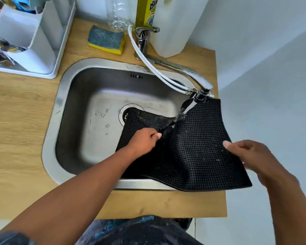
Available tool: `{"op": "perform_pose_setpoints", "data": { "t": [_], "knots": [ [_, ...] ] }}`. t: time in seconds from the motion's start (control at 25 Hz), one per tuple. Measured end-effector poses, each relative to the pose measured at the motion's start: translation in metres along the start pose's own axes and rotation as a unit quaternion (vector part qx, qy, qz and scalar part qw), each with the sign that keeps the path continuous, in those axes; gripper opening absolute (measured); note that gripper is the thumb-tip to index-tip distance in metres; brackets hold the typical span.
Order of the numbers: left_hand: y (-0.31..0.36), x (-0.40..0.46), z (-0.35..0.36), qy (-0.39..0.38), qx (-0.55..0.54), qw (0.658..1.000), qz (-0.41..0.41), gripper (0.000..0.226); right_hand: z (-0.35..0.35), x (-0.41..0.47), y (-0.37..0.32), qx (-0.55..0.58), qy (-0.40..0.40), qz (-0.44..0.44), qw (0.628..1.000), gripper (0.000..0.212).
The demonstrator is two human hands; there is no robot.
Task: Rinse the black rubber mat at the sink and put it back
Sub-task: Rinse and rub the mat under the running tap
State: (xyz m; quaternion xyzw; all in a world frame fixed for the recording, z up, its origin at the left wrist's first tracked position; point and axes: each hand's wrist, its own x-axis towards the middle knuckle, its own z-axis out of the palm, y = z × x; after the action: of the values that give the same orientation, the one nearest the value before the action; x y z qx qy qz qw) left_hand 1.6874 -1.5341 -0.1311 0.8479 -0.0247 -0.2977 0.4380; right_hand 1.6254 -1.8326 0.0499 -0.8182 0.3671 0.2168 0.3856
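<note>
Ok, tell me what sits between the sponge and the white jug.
In the head view, the faucet base stands between the sponge and white jug, with white hoses beside it.

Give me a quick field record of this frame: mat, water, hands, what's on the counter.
mat: black rubber mat draped over the sink right rim, left part down in the basin
water: running from the faucet onto the mat
left hand: gripping a fold near the mat's middle
right hand: holding the mat's right edge
counter: sponge, clear bottle, white caddy
</note>
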Motion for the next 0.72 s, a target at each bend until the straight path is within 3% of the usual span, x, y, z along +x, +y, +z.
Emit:
{"op": "perform_pose_setpoints", "data": {
  "t": [0.08, 0.2, 0.28, 0.36, 0.48, 0.64, 0.72],
  "knots": [
    [0.000, -0.006, 0.011, 0.012, -0.023, 1.000, 0.003, 0.033, 0.016, 0.026, -0.024, 0.056, 0.030, -0.012, 0.998, 0.052],
    [-0.008, -0.007, 0.008, 0.025, -0.013, 0.999, -0.024, 0.032, 0.033, 0.053, -0.041, 0.021, 0.046, -0.082, 0.995, 0.033],
    [-0.015, -0.005, 0.000, 0.052, -0.003, 0.998, -0.046, 0.033, 0.030, 0.056, -0.045, -0.050, 0.125, -0.173, 0.976, 0.030],
    [-0.014, -0.003, -0.003, 0.085, -0.029, 0.995, -0.032, 0.034, 0.021, 0.049, -0.041, -0.045, 0.210, -0.213, 0.953, 0.032],
    [-0.002, 0.000, 0.001, 0.066, -0.048, 0.997, 0.006, 0.031, 0.011, 0.039, -0.014, 0.009, 0.255, -0.202, 0.945, 0.038],
    [0.001, 0.007, -0.005, 0.043, -0.001, 0.998, -0.047, 0.031, 0.017, 0.039, 0.008, 0.018, 0.241, -0.188, 0.952, 0.044],
    [0.013, 0.008, 0.001, 0.051, -0.020, 0.998, -0.030, 0.032, 0.019, 0.046, 0.007, 0.038, 0.240, -0.186, 0.952, 0.046]
  ]
}}
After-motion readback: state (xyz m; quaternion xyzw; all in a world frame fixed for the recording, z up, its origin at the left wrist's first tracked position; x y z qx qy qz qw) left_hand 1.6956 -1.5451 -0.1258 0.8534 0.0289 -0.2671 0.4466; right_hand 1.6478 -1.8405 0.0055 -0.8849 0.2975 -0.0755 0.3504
